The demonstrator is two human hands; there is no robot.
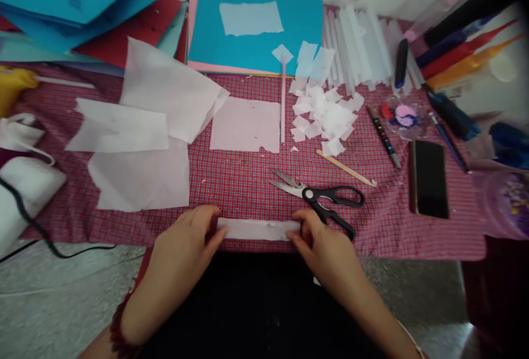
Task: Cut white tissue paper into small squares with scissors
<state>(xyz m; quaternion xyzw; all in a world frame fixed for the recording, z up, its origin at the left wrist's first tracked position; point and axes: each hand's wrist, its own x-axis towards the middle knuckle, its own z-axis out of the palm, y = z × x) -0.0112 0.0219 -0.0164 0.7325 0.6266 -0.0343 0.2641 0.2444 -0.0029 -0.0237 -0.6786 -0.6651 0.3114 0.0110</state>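
A narrow white paper strip (256, 229) lies level along the front edge of the checked cloth. My left hand (185, 249) pinches its left end between thumb and fingers. At the other end, my right hand (320, 246) is closed on the strip in the same way. Just beyond the right hand rest black-handled scissors (309, 194), blades parted and pointing left. A pale square sheet (246, 125) lies farther back, beside a thin pink stick (283, 103) with a small paper piece at its top. Small cut paper pieces (324, 111) are heaped to the right.
Large white sheets (144, 174) overlap at left, near a yellow glue gun (16, 86). Blue card (256, 45) lies at the back. A wooden stick (347, 169), a marker (384, 136), a phone (430, 180) and a purple tub (491, 210) occupy the right side.
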